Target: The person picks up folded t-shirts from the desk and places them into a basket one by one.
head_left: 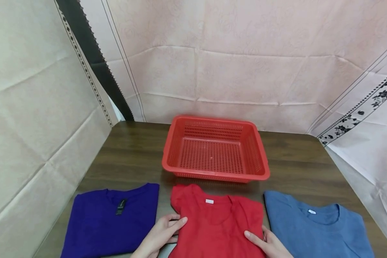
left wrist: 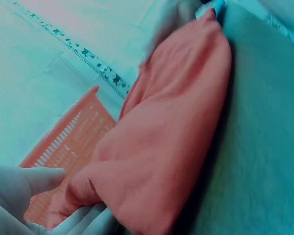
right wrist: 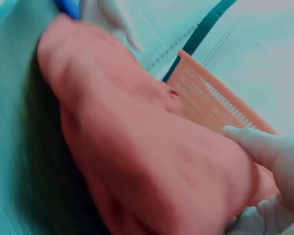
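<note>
Red T-shirt (head_left: 216, 229), folded into a compact shape with its neckline toward the far side, lies between the two hands at the near middle of the wooden table (head_left: 138, 150). A small white label (head_left: 209, 201) shows inside its collar. The left-hand grip (head_left: 162, 231) grasps the T-shirt by its left edge, thumb on top and the other fingers reaching beneath the cloth. The right-hand grip (head_left: 271, 243) grasps the opposite edge in the same manner, its thumb laid over the front. In both wrist views the red cloth sags in soft folds from one hand to the other, with a dark shadow along its near edge; whether any of it touches the table cannot be made out.

Just beyond the collar sits a red plastic basket (head_left: 211, 156), its walls and floor perforated, with bare mesh showing inside. A folded violet-blue T-shirt (head_left: 113, 229) lies flat on the left, a dark printed label (head_left: 120, 207) at its neck. On the right lies a folded steel-blue T-shirt (head_left: 319, 229) with a white label (head_left: 311, 211), turned slightly askew. Creased pale cloth (head_left: 245, 82) hangs behind the table, crossed by a black band (head_left: 98, 62) at left and a floral border (head_left: 367, 111) at right.
</note>
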The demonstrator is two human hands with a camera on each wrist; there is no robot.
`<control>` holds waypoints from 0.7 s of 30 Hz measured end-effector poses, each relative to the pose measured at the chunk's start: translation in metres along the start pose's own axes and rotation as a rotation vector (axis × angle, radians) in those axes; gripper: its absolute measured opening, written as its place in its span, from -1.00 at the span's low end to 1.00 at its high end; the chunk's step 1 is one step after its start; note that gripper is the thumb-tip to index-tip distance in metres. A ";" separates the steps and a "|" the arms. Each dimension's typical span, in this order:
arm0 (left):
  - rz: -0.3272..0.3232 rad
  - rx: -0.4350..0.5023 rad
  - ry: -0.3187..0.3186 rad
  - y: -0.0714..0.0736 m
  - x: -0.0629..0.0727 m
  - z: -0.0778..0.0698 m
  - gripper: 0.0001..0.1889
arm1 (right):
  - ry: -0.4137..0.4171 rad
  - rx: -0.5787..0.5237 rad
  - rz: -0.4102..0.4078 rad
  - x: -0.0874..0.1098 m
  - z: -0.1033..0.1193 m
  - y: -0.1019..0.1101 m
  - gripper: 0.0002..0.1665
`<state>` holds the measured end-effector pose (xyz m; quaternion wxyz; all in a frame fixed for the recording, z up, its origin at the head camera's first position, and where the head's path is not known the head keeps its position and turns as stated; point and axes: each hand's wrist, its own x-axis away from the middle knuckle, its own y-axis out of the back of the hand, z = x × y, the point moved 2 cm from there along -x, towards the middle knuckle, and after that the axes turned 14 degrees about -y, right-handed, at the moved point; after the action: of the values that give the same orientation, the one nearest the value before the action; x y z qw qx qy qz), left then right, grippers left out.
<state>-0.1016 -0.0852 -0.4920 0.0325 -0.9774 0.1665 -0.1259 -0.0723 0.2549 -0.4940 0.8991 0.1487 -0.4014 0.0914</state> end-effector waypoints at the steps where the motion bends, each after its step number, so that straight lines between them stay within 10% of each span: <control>1: 0.021 0.017 0.006 -0.003 -0.002 0.000 -0.32 | -0.004 -0.019 0.034 -0.001 0.000 -0.002 -0.16; 10: 0.153 0.173 -0.039 -0.029 -0.008 0.005 -0.57 | 0.028 -0.134 0.125 -0.008 0.002 -0.014 -0.13; 21: 0.207 0.399 0.047 -0.011 0.004 0.007 -0.40 | 0.009 -0.264 0.201 0.011 -0.006 0.000 -0.27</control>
<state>-0.0927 -0.0755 -0.4962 0.2341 -0.9262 0.2382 -0.1752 -0.0609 0.2571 -0.4896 0.8989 -0.0119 -0.4188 0.1280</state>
